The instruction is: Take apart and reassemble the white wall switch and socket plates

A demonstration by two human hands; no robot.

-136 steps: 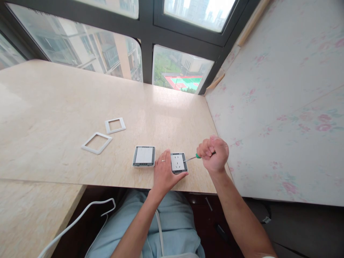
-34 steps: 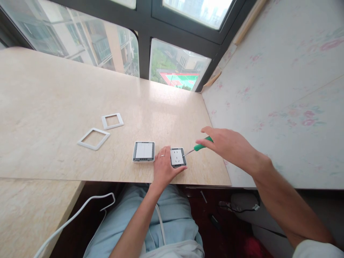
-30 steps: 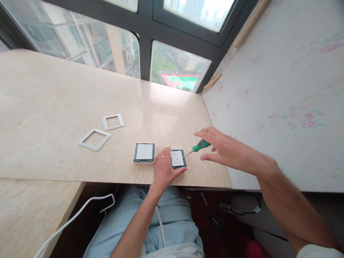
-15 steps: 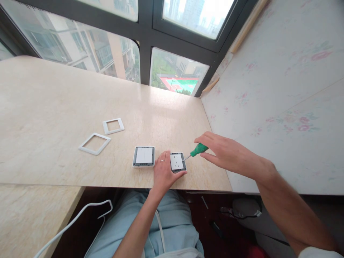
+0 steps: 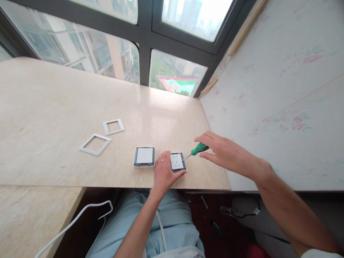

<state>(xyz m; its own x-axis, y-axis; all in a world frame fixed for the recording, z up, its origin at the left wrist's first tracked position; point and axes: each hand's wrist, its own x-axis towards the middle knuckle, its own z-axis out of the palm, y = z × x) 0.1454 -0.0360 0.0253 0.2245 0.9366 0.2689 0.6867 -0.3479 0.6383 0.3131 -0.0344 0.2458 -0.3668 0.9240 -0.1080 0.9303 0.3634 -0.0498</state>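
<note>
My left hand grips a white wall socket with a grey inner frame, thumb along its near edge and fingers over its left side. In my right hand is a screwdriver with a green handle, held tilted. Its shaft runs down left, and the tip meets the right part of the socket near the grey edge. Whether the tip sits in a slot is too small to tell. Just left of my left hand lies a double wall switch, white with a grey frame.
Two white cover frames, a smaller one and a larger one, lie on the marble-patterned sill. A flowered wall borders the right side; windows stand behind. A white cable hangs at lower left.
Almost nothing differs. The view has shifted very slightly; both hands, the screwdriver and the socket keep the same positions relative to one another.
</note>
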